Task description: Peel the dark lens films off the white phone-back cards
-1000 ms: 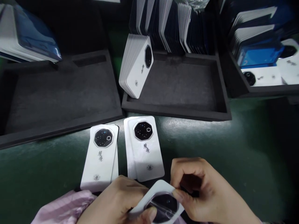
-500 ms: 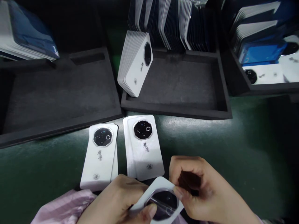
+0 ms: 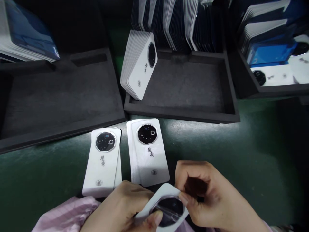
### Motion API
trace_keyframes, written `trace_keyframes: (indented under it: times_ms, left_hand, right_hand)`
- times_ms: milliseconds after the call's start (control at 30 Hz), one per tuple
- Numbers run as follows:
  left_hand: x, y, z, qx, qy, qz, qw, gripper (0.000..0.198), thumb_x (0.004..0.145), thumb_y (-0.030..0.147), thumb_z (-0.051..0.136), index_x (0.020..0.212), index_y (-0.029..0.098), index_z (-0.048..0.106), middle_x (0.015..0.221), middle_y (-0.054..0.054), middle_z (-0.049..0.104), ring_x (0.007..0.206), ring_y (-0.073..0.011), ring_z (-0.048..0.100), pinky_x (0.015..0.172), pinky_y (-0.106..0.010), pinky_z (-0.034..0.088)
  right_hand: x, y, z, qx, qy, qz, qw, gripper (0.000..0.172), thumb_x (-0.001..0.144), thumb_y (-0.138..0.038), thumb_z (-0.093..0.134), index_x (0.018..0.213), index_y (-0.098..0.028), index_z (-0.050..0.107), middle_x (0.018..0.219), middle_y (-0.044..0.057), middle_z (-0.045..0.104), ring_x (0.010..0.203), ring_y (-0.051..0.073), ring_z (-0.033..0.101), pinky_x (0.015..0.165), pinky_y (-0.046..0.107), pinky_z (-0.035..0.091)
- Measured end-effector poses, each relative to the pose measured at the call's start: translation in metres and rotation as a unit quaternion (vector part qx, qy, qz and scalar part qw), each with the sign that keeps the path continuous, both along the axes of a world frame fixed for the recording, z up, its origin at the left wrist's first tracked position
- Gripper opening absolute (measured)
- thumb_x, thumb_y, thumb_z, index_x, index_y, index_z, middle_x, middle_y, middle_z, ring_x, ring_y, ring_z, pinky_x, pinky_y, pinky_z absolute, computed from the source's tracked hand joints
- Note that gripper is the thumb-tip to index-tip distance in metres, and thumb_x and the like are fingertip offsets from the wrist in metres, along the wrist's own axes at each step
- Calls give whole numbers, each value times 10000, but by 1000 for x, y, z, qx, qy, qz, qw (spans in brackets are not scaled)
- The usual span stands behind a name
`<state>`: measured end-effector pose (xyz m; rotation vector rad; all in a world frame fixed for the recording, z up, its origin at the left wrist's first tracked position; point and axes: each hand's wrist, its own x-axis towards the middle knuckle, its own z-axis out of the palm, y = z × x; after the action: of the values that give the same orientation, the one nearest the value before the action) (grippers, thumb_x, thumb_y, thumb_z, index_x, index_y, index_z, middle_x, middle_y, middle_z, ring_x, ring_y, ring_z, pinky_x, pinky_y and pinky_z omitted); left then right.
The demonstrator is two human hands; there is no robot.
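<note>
My left hand [image 3: 135, 206] grips a white phone back panel [image 3: 158, 195] low in the view, its thumb pressed over the octagonal black camera area [image 3: 170, 209]. Clear film with a visible crease lies across that camera area. On the panel's right edge, the thumb and forefinger of my right hand [image 3: 205, 195] are pinched together; whether they also have hold of the film is unclear. Just beyond my hands, two small piles of similar panels lie face up: a left pile [image 3: 102, 170] and a right pile [image 3: 152, 164].
A leaning stack of white panels [image 3: 141, 71] stands at the left corner of a black tray [image 3: 181, 114]. Behind it are rows of upright panels [image 3: 173, 29]. Another black tray [image 3: 65, 93] is at left, near blue-filmed panels [image 3: 31, 32]. A third black container [image 3: 277, 91] holds panels at right.
Almost nothing differs. The view has shifted very slightly, and both hands keep the same hold on the panel.
</note>
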<state>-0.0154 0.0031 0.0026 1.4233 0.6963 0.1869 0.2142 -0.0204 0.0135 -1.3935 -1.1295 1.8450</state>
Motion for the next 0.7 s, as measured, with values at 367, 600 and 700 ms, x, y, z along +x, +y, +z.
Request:
trace_keyframes:
  times_ms: [367, 600, 700]
  left_hand:
    - [9, 5, 8, 78, -29, 61, 995, 443, 1086, 416, 458, 694, 230, 370, 628, 60, 388, 521, -99, 411, 503, -240, 307]
    - [18, 20, 33, 266, -34, 161, 950, 487, 1076, 389, 485, 624, 208, 508, 528, 41, 546, 460, -111, 538, 466, -202, 397]
    - [23, 29, 39, 346, -109, 195, 911, 455, 1068, 401, 490, 663, 208, 571, 549, 20, 622, 441, -116, 588, 431, -190, 424]
  right_hand:
    - [-4, 3, 1, -3, 16, -32, 999, 237, 758, -97, 698, 649, -193, 511, 661, -67, 476, 555, 60, 362, 486, 220, 265]
    - [-17, 30, 39, 106, 56, -82, 989, 198, 912, -296, 625, 747, -204, 567, 720, -34, 507, 630, 105, 439, 580, 240, 355]
    - [-27, 37, 64, 167, 80, -92, 978, 280, 936, -436, 645, 780, -211, 589, 760, -22, 501, 664, 123, 431, 612, 269, 329]
